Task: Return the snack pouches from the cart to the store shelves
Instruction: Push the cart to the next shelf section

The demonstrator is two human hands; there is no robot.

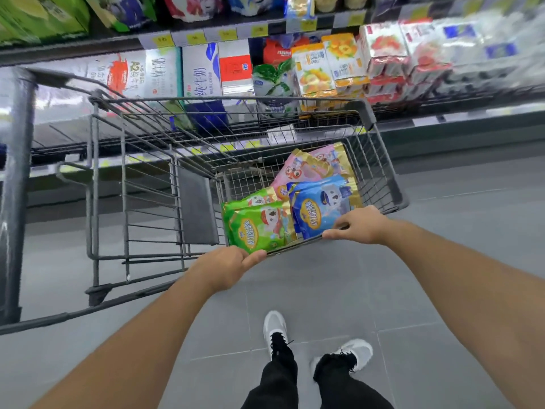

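Single head cam, wide-angle, looking forward and down past my fingers. Cart close under them, shelves beyond, my shoes at frame bottom.

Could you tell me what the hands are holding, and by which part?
Both hands, left and right, grip the cart by its near rim; neither holds a pouch.

纯牛奶 on a white milk carton on the shelf, other pack and price-tag print too blurred
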